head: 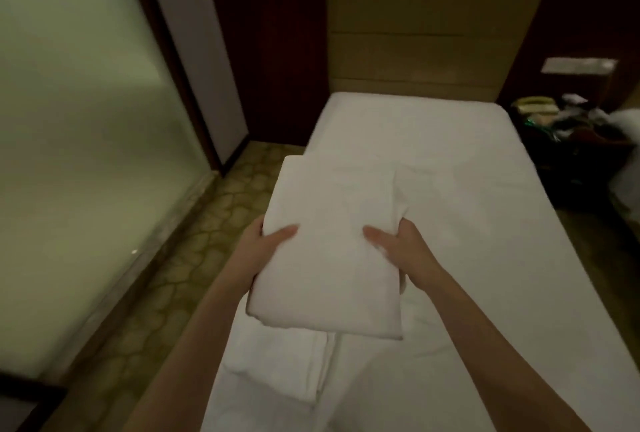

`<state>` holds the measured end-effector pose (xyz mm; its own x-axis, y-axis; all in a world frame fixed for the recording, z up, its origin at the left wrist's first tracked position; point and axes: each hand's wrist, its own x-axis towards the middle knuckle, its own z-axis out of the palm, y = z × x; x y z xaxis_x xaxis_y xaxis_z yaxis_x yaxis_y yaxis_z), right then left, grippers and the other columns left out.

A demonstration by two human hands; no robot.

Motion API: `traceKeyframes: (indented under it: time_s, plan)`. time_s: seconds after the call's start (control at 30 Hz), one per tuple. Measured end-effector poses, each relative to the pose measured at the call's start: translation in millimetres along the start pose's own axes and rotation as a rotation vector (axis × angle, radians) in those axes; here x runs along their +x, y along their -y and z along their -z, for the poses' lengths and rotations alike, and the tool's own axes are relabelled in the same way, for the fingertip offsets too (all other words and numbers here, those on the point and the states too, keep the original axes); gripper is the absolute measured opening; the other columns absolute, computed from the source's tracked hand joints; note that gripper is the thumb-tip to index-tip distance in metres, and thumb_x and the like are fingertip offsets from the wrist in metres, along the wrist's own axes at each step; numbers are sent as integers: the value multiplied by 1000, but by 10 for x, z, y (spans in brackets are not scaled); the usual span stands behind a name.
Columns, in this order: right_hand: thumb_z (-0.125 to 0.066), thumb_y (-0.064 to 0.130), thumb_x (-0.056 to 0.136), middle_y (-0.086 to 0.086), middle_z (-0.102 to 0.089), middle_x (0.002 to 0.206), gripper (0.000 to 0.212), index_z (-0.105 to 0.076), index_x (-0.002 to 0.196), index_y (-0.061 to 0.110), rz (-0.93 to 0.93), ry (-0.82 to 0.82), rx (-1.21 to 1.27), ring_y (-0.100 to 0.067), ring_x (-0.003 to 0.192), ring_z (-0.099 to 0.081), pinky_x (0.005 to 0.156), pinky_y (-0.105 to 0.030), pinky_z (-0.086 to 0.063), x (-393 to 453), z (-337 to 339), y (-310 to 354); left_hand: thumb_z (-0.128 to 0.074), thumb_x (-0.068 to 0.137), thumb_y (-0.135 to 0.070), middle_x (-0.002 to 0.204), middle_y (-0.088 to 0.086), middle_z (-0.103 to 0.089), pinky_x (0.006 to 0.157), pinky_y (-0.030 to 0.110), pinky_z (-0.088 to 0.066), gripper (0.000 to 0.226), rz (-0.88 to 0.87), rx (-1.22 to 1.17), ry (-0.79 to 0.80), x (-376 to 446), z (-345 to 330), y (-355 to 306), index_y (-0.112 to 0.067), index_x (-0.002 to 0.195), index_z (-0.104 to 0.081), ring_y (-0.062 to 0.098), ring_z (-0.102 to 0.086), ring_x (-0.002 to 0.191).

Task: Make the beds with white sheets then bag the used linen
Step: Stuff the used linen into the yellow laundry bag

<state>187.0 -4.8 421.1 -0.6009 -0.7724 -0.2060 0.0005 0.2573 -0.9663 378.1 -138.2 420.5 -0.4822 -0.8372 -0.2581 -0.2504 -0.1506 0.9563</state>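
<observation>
1. A folded white sheet [329, 241] is being held above the near left part of the bed [450, 161], which is lying covered in white.
2. The left hand [266, 244] is gripping the sheet's left edge, thumb lying on top, fingers hidden beneath.
3. The right hand [401, 244] is gripping the right edge the same way, thumb on top.
4. A second folded white linen [294, 366] is resting on the bed just below the held sheet.
5. A cluttered nightstand [571, 133] is standing beside the bed's far right; its items are blurred.
</observation>
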Motion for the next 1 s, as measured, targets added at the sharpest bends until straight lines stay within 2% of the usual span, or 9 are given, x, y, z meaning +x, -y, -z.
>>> traceKeyframes:
  time_s: [0.07, 0.3, 0.4, 0.5, 0.57, 0.67, 0.83, 1.0]
  plan:
    - [-68, 16, 89, -3, -65, 107, 35, -61, 121, 6, 51, 67, -26, -20, 99, -62, 87, -30, -49, -6, -68, 149, -75, 81, -33, 110, 0, -70, 80, 39, -56, 45, 12, -63, -64, -211, 108, -59, -22, 121, -58, 22, -68, 96]
    - [-69, 21, 87, -5, -66, 109, 35, -60, 119, 9, 140, 347, -138, -23, 99, -63, 86, -33, -50, -201, -537, 365, -74, 82, -28, 108, 2, -72, 71, 36, -57, 44, 32, -256, -299, -1127, 486, 71, -20, 123, -59, 22, -71, 92]
    - [-70, 24, 87, -7, -64, 116, 45, -56, 126, 6, 159, 462, -163, -27, 106, -61, 90, -37, -50, -433, -903, 373, -76, 79, -27, 112, 1, -71, 78, 40, -57, 49, 40, -305, -425, -1529, 746, 247, -24, 125, -59, 23, -70, 95]
    - [-68, 22, 88, 1, -58, 111, 46, -52, 128, 8, 189, 564, -157, -21, 104, -56, 86, -32, -44, -742, -1283, 413, -76, 80, -23, 107, -1, -72, 69, 33, -57, 47, 19, -335, -532, -1964, 1029, 351, -23, 123, -60, 19, -72, 89]
    - [-68, 20, 88, 1, -55, 110, 48, -49, 131, 8, 192, 621, -141, -20, 103, -54, 88, -32, -43, -953, -1554, 475, -74, 81, -21, 106, -2, -72, 65, 30, -56, 46, 1, -353, -590, -2251, 1242, 424, -23, 124, -59, 18, -72, 87]
    - [-71, 22, 86, -3, -58, 116, 53, -49, 132, 7, 212, 687, -149, -26, 111, -56, 96, -38, -46, -1299, -2043, 571, -77, 79, -21, 112, 2, -71, 70, 33, -57, 51, -24, -363, -689, -2704, 1628, 571, -22, 127, -59, 21, -71, 92]
    - [-71, 19, 85, -5, -60, 118, 50, -52, 129, 6, 174, 818, -118, -24, 102, -57, 89, -37, -47, -2009, -2987, 584, -71, 84, -13, 107, 3, -72, 63, 26, -57, 39, -33, -357, -835, -3519, 2368, 815, -21, 121, -61, 17, -72, 83]
    - [-71, 17, 85, -10, -62, 118, 48, -54, 128, 2, 106, 943, -92, -28, 101, -61, 89, -40, -50, -2836, -3985, 449, -73, 82, -17, 102, 1, -74, 67, 31, -55, 33, 5, -302, -977, -4390, 3185, 1112, -23, 113, -65, 20, -72, 85]
